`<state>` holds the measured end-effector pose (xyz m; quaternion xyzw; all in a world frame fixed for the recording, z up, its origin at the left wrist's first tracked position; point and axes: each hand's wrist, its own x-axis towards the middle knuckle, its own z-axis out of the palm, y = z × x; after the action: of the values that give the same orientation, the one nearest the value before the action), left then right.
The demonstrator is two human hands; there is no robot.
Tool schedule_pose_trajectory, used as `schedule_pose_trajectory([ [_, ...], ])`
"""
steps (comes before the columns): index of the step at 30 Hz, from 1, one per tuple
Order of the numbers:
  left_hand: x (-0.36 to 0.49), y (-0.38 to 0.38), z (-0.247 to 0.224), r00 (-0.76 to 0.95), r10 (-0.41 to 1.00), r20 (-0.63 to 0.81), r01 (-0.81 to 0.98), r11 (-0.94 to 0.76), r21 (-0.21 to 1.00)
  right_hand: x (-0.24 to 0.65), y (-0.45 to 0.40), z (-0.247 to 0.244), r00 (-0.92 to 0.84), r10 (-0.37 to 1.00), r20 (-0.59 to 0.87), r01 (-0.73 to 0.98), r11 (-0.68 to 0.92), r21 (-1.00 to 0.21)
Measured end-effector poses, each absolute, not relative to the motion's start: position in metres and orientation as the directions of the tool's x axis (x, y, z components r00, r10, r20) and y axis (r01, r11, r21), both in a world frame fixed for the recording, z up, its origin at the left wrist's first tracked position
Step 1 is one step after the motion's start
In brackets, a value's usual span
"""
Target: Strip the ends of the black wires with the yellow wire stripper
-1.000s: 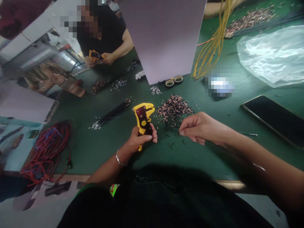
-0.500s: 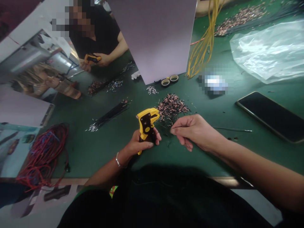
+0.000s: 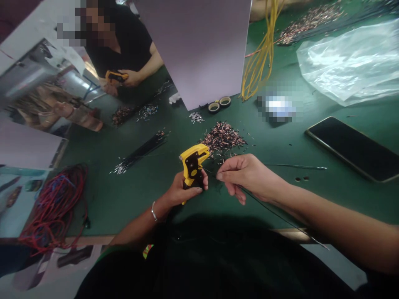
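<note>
My left hand [image 3: 183, 187] is wrapped round the handles of a yellow and black wire stripper [image 3: 193, 164], held upright with its jaws toward the right. Just right of it, my right hand [image 3: 238, 174] pinches a thin black wire [image 3: 274, 209] between thumb and fingers. The wire trails under the hand toward the table's front edge, and a short end points left toward the stripper. Behind both hands lies a pile of short cut wire ends [image 3: 225, 137], black with copper tips. A second black wire [image 3: 296, 166] rests on the table beyond my right wrist.
A bundle of black wires [image 3: 141, 151] lies left, red cable coils [image 3: 59, 207] farther left. Tape rolls [image 3: 219, 104] and small silvery pieces [image 3: 196, 117] lie by a grey panel [image 3: 199, 50]. A phone [image 3: 355, 147] and plastic bag [image 3: 352, 62] lie right. A co-worker [image 3: 124, 45] sits opposite.
My right hand has moved slightly left toward the stripper, and the wire trailing from it now shows more clearly. The left hand keeps its hold; the whole view has shifted a little.
</note>
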<state>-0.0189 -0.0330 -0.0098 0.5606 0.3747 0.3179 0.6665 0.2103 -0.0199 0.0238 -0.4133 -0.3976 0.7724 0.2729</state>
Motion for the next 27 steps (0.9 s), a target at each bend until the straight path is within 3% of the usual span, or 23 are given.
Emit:
schedule_pose_trajectory([
  [7, -0.021, -0.033, -0.017, 0.474, 0.871, -0.131, 0.039, 0.128, 0.991, 0.21, -0.021, 0.024, -0.517, 0.741, -0.428, -0.086, -0.543, -0.836],
  [17, -0.021, -0.035, -0.02, 0.413, 0.906, -0.09, 0.258, -0.021, 0.966, 0.209, -0.022, 0.024, -0.526, 0.732, -0.433, -0.085, -0.552, -0.829],
  [27, -0.017, -0.038, -0.024, 0.246, 0.949, -0.196, 0.272, 0.127, 0.954, 0.208, -0.022, 0.02, -0.527, 0.739, -0.42, -0.069, -0.53, -0.845],
])
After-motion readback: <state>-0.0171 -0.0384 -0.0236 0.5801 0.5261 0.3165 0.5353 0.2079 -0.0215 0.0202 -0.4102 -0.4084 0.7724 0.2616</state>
